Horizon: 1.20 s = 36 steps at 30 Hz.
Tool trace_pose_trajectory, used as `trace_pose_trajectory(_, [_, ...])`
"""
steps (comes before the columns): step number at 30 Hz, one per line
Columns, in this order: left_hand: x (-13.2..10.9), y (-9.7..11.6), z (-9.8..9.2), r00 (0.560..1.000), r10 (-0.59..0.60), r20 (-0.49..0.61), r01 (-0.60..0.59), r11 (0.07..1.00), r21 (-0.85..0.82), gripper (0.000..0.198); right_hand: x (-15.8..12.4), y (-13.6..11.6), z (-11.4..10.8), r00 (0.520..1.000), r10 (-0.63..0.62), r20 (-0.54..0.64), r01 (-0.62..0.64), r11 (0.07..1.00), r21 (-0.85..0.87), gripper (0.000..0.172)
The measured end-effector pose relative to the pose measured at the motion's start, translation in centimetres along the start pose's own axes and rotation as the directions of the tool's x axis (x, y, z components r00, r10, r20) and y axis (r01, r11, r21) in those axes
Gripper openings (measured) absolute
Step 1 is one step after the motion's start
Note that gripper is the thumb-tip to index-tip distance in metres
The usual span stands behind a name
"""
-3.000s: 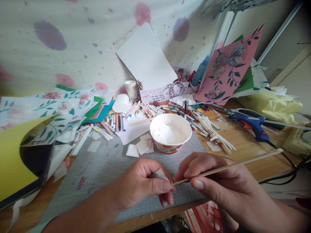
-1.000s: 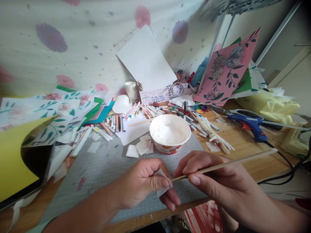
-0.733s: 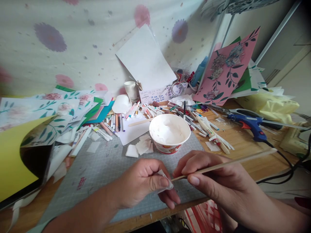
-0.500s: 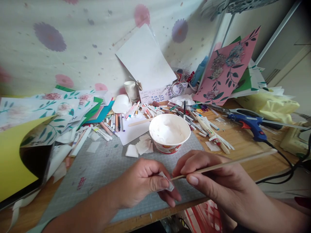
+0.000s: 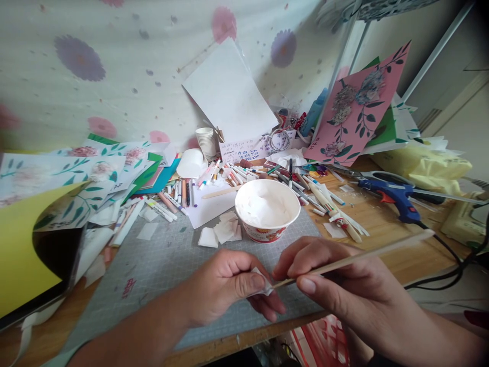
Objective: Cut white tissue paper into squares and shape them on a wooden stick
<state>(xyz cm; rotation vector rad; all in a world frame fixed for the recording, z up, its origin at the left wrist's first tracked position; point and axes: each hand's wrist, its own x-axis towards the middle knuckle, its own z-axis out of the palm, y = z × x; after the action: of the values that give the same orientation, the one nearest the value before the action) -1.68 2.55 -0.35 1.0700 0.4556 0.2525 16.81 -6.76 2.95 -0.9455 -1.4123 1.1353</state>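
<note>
Between the thumb and fingers of my left hand (image 5: 233, 285) is pinched a small piece of thin white paper (image 5: 268, 288). My right hand (image 5: 336, 280) grips a slim wooden stick (image 5: 355, 259), slanted up to the right. The stick's lower tip meets the paper at my left fingertips; how far it goes into the paper is hidden. Just beyond both hands stands a white paper bowl (image 5: 267, 230) with a red printed pattern and white, fluffy-looking stuff (image 5: 267, 206) inside. Left of the bowl lies a small pile of white paper squares (image 5: 223, 229).
A grey cutting mat (image 5: 153, 275) lies under my hands. Many markers (image 5: 244, 176) crowd the back. At right are a blue glue gun (image 5: 401, 201) with its cord and scissors (image 5: 382, 181). A pink flower card (image 5: 355, 112) leans behind; a yellow sheet (image 5: 26, 244) is at left.
The paper has turned a little in my left fingers, and its corner shows differently. My right hand and the stick have shifted very slightly. The rest stays put.
</note>
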Motion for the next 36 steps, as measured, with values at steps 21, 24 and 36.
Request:
trace_pose_trajectory(21, [0.1, -0.3, 0.1, 0.994, 0.108, 0.02, -0.109, 0.993, 0.044, 0.031, 0.2, 0.4, 0.2, 0.998, -0.061, -0.018, 0.057, 0.984, -0.168, 0.013])
trace_pose_trajectory(24, [0.1, -0.4, 0.2, 0.993, 0.109, 0.032, -0.111, 0.991, 0.07, 0.032, 0.2, 0.5, 0.4, 0.998, -0.056, -0.009, 0.054, 0.989, -0.137, 0.014])
trace_pose_trajectory(36, [-1.2, 0.5, -0.3, 0.715, 0.69, -0.109, -0.23, 0.38, 0.896, 0.024, 0.0, 0.4, -0.2, 0.984, -0.172, -0.053, 0.146, 0.935, -0.324, 0.013])
